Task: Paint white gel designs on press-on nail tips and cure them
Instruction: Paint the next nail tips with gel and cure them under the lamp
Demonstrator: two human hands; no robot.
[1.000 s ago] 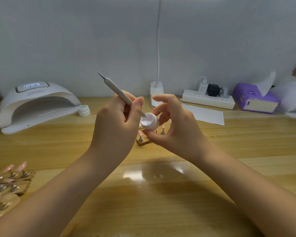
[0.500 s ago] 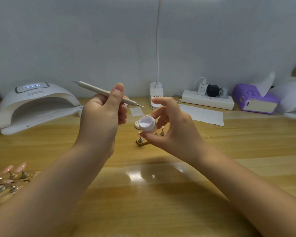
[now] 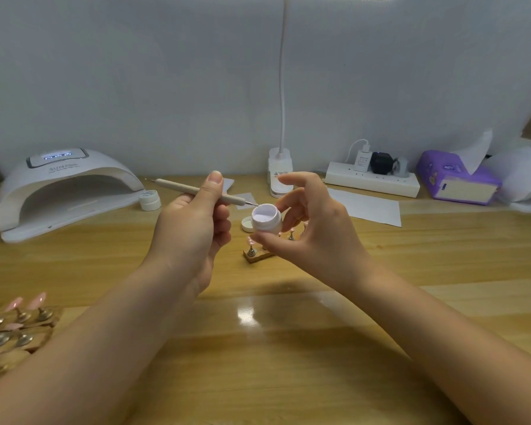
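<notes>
At my far left, by my forearm, wooden stands carry pink nail tips (image 3: 14, 303) on small metal posts. Behind them on the wooden table (image 3: 288, 363) sits my white curing lamp (image 3: 64, 191), its display lit blue and the word "SUN" printed on its top; the smaller print beside it is too blurred to read. A closed little white jar (image 3: 150, 200) stands just beside the lamp's right end.

My left hand (image 3: 193, 228) grips the dotting pen (image 3: 196, 189), thumb laid straight up across the shaft and fingers curled under it. The pen lies almost level, its metal tip pointing right and ending just at the rim of the open gel pot (image 3: 266, 218).

My right hand (image 3: 316, 231) pinches that pot from below and behind between thumb and fingers, the forefinger lifted clear above it. The pot tilts toward me, showing white gel inside. Its lid (image 3: 246, 224) lies on the table just to its left, and under my right hand stands a small wooden holder (image 3: 256, 256) with more tips on posts.

Further right: a white desk lamp's base (image 3: 280, 174) with an unreadable label, a power strip (image 3: 371, 182) with plugs, a sheet of paper (image 3: 368, 210), and a purple tissue pack (image 3: 457, 179).
</notes>
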